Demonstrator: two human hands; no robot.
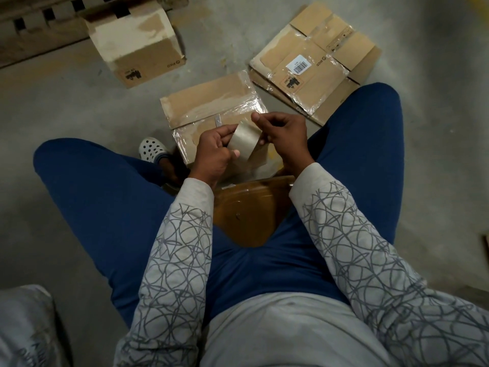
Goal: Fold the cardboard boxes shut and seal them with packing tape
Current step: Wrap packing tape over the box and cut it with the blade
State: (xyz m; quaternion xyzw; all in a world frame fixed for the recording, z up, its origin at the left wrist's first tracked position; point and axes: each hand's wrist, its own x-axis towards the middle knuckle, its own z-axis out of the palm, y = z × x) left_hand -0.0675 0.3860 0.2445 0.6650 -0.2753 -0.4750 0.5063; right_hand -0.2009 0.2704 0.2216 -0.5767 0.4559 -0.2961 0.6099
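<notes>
I sit over a cardboard box [209, 102] on the floor between my knees; its top flaps are folded down under shiny clear tape. Both hands hold a roll of brown packing tape [244, 140] just above the box's near part. My left hand [214, 152] grips the roll's left side. My right hand [283, 136] holds its right side, thumb and forefinger pinched at the upper edge. A small grey strip [217, 121] lies on the box top near my left fingers.
An assembled box [135, 41] stands at the back left beside a wooden pallet [34, 25]. Flattened taped boxes [315, 62] lie stacked at the back right. A brown stool seat [248, 207] shows between my legs, a white clog [151, 149] by my left knee, a grey sack [23, 327] at the lower left.
</notes>
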